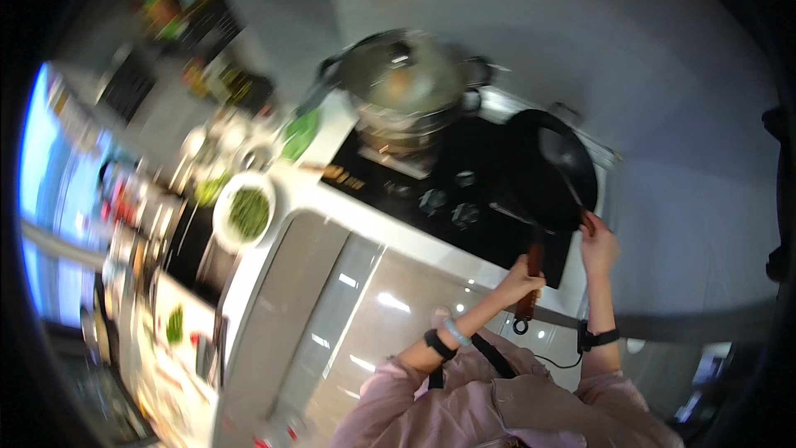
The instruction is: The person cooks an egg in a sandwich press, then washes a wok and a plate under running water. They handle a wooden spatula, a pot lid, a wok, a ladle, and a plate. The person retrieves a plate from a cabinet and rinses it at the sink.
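A black wok (528, 180) stands at the right end of the black cooktop (398, 196). My left hand (521, 281) is closed around its wooden handle (527, 305), which points towards me. My right hand (598, 246) grips the short wooden end of a utensil (578, 196) whose shaft reaches into the wok; its head shows only partly. Further left on the cooktop, a steamer pot (398, 130) sits under a large domed glass lid (404, 74), blurred, with something pale and orange-brown visible through the glass.
A white bowl of chopped greens (249, 214) sits at the counter's corner, near a green leafy item or bag (300, 135). Small bowls (233, 137) stand behind it. A lit cutting board (180, 354) with a green vegetable lies lower left. A grey wall rises behind the cooktop.
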